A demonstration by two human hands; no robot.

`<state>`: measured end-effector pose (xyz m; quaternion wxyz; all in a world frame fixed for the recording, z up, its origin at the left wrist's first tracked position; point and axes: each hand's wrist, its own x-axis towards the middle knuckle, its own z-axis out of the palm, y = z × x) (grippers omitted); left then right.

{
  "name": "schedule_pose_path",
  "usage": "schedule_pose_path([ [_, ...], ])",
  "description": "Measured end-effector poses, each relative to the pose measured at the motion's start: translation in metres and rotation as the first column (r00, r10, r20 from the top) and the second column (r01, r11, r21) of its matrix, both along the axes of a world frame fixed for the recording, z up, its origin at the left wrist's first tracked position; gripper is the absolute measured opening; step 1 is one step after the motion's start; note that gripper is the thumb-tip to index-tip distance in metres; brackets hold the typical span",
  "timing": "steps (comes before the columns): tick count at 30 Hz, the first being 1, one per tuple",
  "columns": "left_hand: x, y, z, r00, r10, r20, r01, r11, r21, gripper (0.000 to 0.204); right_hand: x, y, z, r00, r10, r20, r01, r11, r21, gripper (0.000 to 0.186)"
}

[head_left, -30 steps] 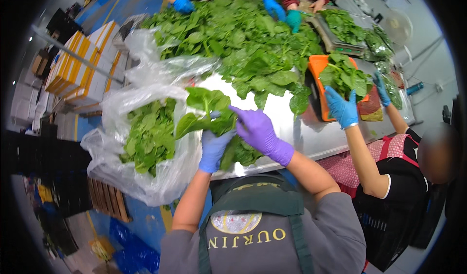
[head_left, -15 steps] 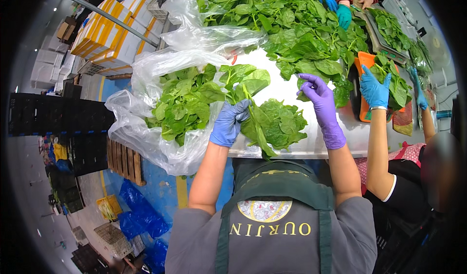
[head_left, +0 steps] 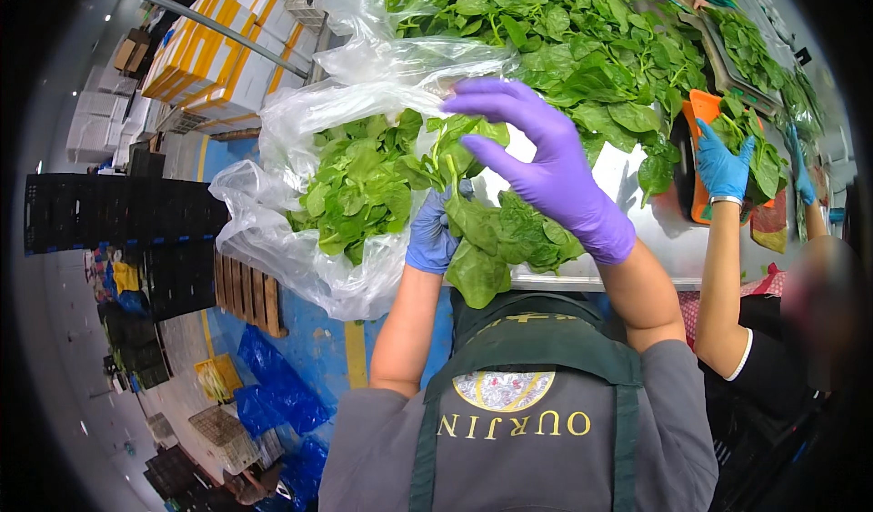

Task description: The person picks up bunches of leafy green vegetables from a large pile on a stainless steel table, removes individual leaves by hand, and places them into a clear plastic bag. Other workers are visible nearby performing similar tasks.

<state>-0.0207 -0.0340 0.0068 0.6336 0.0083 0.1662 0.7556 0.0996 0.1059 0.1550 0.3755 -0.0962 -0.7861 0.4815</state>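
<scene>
The purple glove [head_left: 555, 171] and the blue-violet glove [head_left: 429, 235] are 2 of a kind: smooth, matt, rubbery. The leafy greens [head_left: 477, 271] look glossy; the bag [head_left: 355, 285] is thin, shiny, crinkled plastic. The tabletop [head_left: 659, 244] is reflective metal, the apron [head_left: 546, 355] matt cloth, the slatted pallet [head_left: 245, 289] wood.

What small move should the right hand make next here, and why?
Probably ease the right hand onto the leafy greens and pinch them: it is spread open, looks empty and appears close to them in view, while the left hand has them in its grip.
</scene>
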Motion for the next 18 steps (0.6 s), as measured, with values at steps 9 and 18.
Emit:
schedule_pose_path([
  [9, -0.001, 0.005, -0.004, 0.996, -0.081, 0.024, 0.077, 0.99, 0.115, 0.043, 0.055, -0.006, -0.074, 0.977, 0.034, 0.21, 0.075, 0.868, -0.491, 0.014],
  [18, 0.05, 0.03, 0.035, 0.778, -0.131, -0.614, -0.028, 0.97, -0.243, 0.05, 0.061, -0.018, -0.099, 0.944, -0.085, 0.319, 0.247, 0.822, -0.513, 0.02],
])
